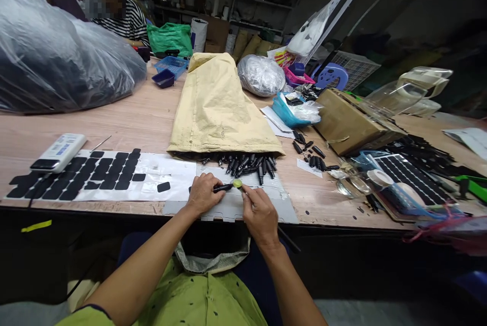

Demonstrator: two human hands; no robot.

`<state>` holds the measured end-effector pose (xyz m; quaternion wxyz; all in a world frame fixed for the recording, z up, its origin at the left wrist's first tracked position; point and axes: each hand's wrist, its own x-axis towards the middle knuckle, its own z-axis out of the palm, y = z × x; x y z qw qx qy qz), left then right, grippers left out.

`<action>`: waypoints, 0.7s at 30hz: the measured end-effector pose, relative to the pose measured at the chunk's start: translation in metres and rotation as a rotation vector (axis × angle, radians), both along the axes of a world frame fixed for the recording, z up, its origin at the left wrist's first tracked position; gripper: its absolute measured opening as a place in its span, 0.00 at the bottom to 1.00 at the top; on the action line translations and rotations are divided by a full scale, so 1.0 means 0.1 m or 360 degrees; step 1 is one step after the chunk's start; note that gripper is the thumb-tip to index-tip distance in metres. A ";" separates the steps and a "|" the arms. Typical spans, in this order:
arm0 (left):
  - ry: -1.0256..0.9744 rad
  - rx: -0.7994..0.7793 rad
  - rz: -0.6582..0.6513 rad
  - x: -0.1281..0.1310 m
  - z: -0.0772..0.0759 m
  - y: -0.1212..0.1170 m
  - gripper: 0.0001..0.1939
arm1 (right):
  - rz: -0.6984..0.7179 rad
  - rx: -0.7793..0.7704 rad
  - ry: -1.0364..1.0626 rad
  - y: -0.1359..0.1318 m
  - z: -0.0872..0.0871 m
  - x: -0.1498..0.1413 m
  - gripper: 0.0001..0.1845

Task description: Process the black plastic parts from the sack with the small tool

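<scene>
My left hand (pixel 204 193) is closed around a small black tube-like part (pixel 222 188), which points right, just above the table's front edge. My right hand (pixel 261 214) grips a thin tool with a round yellow-green end (pixel 237 183), close to the tip of the black part. I cannot tell whether the two touch. Beyond my hands, several similar black parts (pixel 243 164) spill from the mouth of a tan sack (pixel 222 107). A grey-white sheet (pixel 281 204) lies under my hands.
On the left, a white strip (pixel 152 171) bears rows of black stickers beside a white device (pixel 61 152). A large filled plastic bag (pixel 64 57) stands behind it. To the right are a cardboard box (pixel 342 118), a blue bag (pixel 291 115) and loose black parts. A person (pixel 133 21) sits far left.
</scene>
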<state>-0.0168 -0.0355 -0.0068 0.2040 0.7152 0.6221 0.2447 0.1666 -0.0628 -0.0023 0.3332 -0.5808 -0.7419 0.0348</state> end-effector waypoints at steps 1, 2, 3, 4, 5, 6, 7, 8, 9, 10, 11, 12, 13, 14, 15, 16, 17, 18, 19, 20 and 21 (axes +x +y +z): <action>-0.0008 0.0002 -0.0004 0.00 0.01 0.00 0.07 | -0.0048 0.0025 -0.0038 0.04 -0.02 0.08 0.17; -0.0013 0.0006 -0.0012 0.00 0.01 0.00 0.07 | -0.0094 0.0044 -0.0080 0.08 -0.05 0.16 0.17; -0.0016 0.0008 -0.0021 0.00 0.01 -0.01 0.06 | -0.0136 0.0053 -0.0118 0.12 -0.09 0.23 0.17; -0.0018 0.0007 -0.0030 0.00 0.02 -0.01 0.06 | -0.0170 0.0058 -0.0144 0.17 -0.13 0.31 0.16; -0.0020 0.0004 -0.0036 0.00 0.02 -0.01 0.06 | -0.0194 0.0058 -0.0157 0.22 -0.17 0.37 0.16; -0.0021 -0.0001 -0.0042 0.00 0.02 -0.02 0.05 | -0.0214 0.0058 -0.0162 0.25 -0.22 0.41 0.15; -0.0022 -0.0007 -0.0050 0.00 0.02 -0.02 0.05 | -0.0234 0.0060 -0.0160 0.29 -0.25 0.44 0.15; -0.0022 -0.0010 -0.0056 -0.01 0.01 -0.02 0.05 | -0.0257 0.0064 -0.0157 0.31 -0.29 0.45 0.15; -0.0022 -0.0012 -0.0064 -0.01 0.02 -0.03 0.05 | -0.0283 0.0071 -0.0156 0.32 -0.31 0.46 0.15; -0.0021 -0.0013 -0.0073 -0.01 0.02 -0.02 0.05 | -0.0311 0.0081 -0.0158 0.33 -0.32 0.45 0.15; -0.0019 -0.0015 -0.0086 -0.02 0.03 -0.02 0.05 | -0.0334 0.0090 -0.0163 0.33 -0.33 0.44 0.15; -0.0015 -0.0022 -0.0113 -0.03 0.04 -0.02 0.05 | -0.0347 0.0098 -0.0170 0.33 -0.33 0.42 0.15; -0.0014 -0.0037 -0.0159 -0.05 0.06 -0.02 0.06 | -0.0351 0.0104 -0.0176 0.32 -0.32 0.41 0.15; -0.0016 -0.0058 -0.0232 -0.06 0.09 -0.03 0.06 | -0.0350 0.0109 -0.0182 0.32 -0.32 0.41 0.15; -0.0026 -0.0088 -0.0328 -0.08 0.11 -0.05 0.06 | -0.0345 0.0113 -0.0187 0.31 -0.31 0.40 0.15; -0.0044 -0.0126 -0.0437 -0.10 0.14 -0.08 0.06 | -0.0339 0.0114 -0.0192 0.31 -0.31 0.40 0.15; -0.0069 -0.0169 -0.0544 -0.12 0.16 -0.13 0.07 | -0.0333 0.0114 -0.0195 0.31 -0.31 0.40 0.15; -0.0092 -0.0210 -0.0631 -0.13 0.18 -0.19 0.07 | -0.0328 0.0112 -0.0198 0.31 -0.32 0.41 0.15; -0.0109 -0.0234 -0.0687 -0.14 0.19 -0.27 0.07 | -0.0325 0.0110 -0.0201 0.31 -0.32 0.41 0.15; -0.0114 -0.0238 -0.0716 -0.15 0.18 -0.36 0.07 | -0.0324 0.0110 -0.0203 0.31 -0.33 0.42 0.14; -0.0107 -0.0221 -0.0723 -0.14 0.18 -0.44 0.09 | -0.0327 0.0111 -0.0205 0.32 -0.33 0.42 0.14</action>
